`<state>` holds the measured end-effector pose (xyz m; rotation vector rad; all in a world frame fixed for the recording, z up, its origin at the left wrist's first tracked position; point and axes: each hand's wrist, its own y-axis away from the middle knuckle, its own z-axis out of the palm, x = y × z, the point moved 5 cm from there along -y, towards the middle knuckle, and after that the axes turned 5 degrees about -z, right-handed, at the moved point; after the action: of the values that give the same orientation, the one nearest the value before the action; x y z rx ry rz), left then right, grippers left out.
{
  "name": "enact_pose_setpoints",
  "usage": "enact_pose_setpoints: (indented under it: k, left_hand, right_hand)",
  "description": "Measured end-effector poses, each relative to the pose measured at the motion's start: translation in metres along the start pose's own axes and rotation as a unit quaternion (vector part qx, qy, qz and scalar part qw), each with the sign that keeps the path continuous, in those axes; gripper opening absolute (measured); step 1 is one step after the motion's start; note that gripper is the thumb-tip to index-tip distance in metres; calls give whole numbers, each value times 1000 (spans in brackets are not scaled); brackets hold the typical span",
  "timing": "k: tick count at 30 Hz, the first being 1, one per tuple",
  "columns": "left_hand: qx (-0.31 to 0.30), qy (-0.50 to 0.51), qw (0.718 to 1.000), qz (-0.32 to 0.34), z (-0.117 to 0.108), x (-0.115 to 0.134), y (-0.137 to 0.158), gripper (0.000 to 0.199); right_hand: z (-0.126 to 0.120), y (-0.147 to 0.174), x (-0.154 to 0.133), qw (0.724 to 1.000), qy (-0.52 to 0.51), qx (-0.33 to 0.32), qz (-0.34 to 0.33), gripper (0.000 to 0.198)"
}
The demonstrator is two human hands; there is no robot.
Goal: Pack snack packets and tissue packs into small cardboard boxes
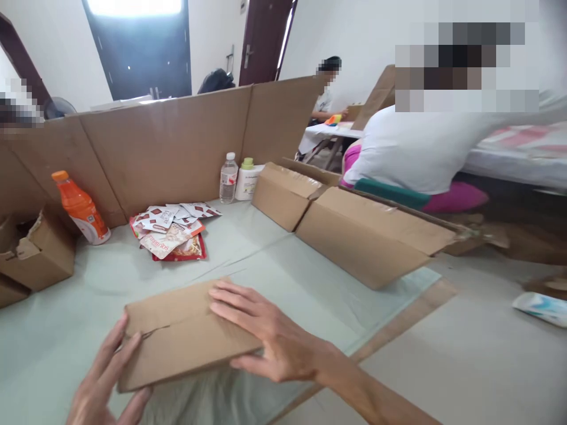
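Note:
A small closed cardboard box is at the near part of the table, its top flaps meeting along a seam with a small torn gap at the left. My left hand grips the left end, fingers over the top edge and thumb at the near lower side. Across the right end lies my right hand, with fingers on the top and the thumb along the near side. Whether the box rests on the table or is slightly raised, I cannot tell.
Beyond the box lie several food packets. An orange bottle, a clear water bottle and a white bottle stand near the cardboard partition. Open cartons line the right edge; a torn carton is left. A person sits beyond.

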<state>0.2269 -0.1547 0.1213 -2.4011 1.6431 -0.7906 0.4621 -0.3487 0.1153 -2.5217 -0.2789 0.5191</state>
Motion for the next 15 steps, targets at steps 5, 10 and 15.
enact_pose_setpoints:
  k: [5,10,15]
  left_hand:
    - [-133,108,976,134,72,73,-114,57]
    - [-158,116,978,67,143,123,-249,53]
    - [-80,80,994,-11,205,139,-286,66]
  right_hand:
    - [-59,91,27,972,178,86,125,64]
    - [-82,110,86,887,357,167,239,60]
    - [-94,54,166,830,387,138,377,41]
